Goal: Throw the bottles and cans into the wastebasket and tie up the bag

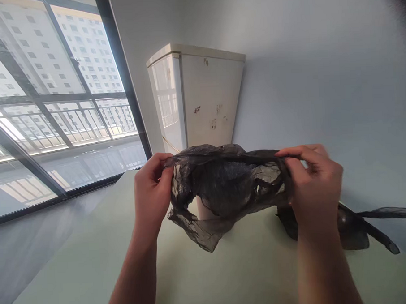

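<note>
A thin black plastic bag (224, 187) is stretched between my two hands above the pale green tabletop (262, 266). My left hand (154, 185) pinches its left edge between thumb and fingers. At the other end, my right hand (311, 174) is closed on the right edge. The bag hangs crumpled and see-through in places, its lower corner dangling. Behind it, a pale upright object (204, 209) shows only in part, and I cannot make out what it is.
More black plastic (356, 230) lies on the table at the right, partly behind my right forearm. A white refrigerator (210, 93) with worn spots stands beyond the table by the grey wall (321, 84). Dark-framed glass doors (59, 95) are at the left.
</note>
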{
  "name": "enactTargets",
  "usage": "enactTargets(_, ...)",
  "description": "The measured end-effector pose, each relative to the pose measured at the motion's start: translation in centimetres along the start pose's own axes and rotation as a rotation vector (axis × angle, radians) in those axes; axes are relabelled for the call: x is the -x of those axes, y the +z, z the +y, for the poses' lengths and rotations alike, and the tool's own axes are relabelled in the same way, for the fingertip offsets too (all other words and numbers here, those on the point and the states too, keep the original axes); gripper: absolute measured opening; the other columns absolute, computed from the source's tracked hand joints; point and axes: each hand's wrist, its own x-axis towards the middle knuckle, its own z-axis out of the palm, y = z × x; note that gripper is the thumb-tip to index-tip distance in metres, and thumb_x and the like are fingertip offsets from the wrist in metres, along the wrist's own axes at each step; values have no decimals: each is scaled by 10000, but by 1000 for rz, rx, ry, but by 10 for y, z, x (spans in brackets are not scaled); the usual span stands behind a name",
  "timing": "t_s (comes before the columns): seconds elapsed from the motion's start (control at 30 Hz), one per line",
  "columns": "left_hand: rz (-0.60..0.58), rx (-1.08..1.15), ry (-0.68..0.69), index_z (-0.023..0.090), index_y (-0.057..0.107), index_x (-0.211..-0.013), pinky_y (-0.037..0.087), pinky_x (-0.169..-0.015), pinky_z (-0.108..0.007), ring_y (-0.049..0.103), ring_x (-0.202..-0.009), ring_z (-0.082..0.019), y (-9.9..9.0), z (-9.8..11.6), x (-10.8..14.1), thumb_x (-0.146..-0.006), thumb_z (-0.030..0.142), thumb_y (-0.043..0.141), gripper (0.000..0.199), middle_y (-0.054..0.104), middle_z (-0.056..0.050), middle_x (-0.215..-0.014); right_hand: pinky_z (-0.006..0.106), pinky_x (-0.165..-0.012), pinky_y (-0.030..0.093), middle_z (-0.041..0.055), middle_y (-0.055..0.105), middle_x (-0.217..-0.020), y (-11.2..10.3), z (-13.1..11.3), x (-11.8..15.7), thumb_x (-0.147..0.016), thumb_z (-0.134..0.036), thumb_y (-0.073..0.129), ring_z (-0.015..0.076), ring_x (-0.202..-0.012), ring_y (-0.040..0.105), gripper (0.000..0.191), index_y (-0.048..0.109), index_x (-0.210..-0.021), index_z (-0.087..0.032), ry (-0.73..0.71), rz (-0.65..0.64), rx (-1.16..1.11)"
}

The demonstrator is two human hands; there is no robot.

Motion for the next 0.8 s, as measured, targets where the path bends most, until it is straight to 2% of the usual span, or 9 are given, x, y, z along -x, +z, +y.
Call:
enactTargets(0.07,6,44,2,225,764,-972,443,-591,-227,578,-663,-130,3,3,2,-956,244,619,148,676,7,-762,361,-717,494,69,593,-964,-3,-12,6,-850,-136,632,229,-890,603,163,765,-840,-230,-264,193,132)
enactTargets(0.13,-4,104,-15,224,771,-982,451,-586,-214,578,-656,-121,6,6,5,-957,245,629,145,691,4,-776,394,-813,512,67,639,-984,-7,-24,14,-873,-121,653,250,-979,621,156,758,-887,-236,-470,147,96)
enactTargets(0.2,-35,196,-74,226,764,-1000,454,-567,-201,579,-644,-114,8,6,6,-956,258,642,134,696,1,-787,407,-871,537,65,692,-1098,-10,-33,21,-896,-189,700,255,-1030,650,195,737,-1076,-255,-585,-244,14)
enactTargets(0.3,-93,425,-206,236,729,-1053,450,-513,-187,579,-587,-102,9,3,6,-936,279,677,136,689,7,-780,462,-984,539,98,663,-1327,-6,-36,32,-867,-336,788,305,-1182,636,602,575,-1424,-256,-623,-866,124)
enactTargets(0.37,-117,575,-280,242,704,-1089,461,-494,-182,590,-566,-101,8,0,5,-916,266,699,174,685,11,-778,472,-975,529,83,719,-1191,1,-33,34,-910,-280,738,295,-1103,662,481,616,-1375,-253,-633,-1043,256)
enactTargets(0.47,-99,713,-320,239,687,-1115,514,-540,-180,645,-633,-110,3,-4,0,-893,214,721,226,696,4,-819,375,-843,520,23,730,-877,7,-27,29,-994,-113,529,201,-833,671,245,737,-1037,-236,-573,-1174,237)
enactTargets(0.53,-74,783,-297,233,689,-1115,560,-627,-187,686,-732,-121,-2,-6,-5,-890,184,721,233,712,-7,-886,317,-768,505,14,720,-852,5,-25,24,-1023,-130,484,168,-781,658,269,728,-965,-226,-421,-1124,95)
enactTargets(0.63,-78,857,-233,227,697,-1104,604,-856,-250,720,-1010,-180,-6,-5,-9,-919,215,695,185,728,-49,-1091,267,-580,460,-4,648,-761,1,-28,20,-1050,-290,521,140,-631,584,193,691,-972,-242,-22,-851,-214)
enactTargets(0.8,-128,707,-35,291,640,-1281,524,-1112,-457,537,-1412,-346,-1,-3,-6,-941,554,667,431,570,-92,-1490,250,-479,425,-26,519,-713,10,-32,23,-996,-386,594,134,-570,498,142,624,-916,-273,491,-507,-730)
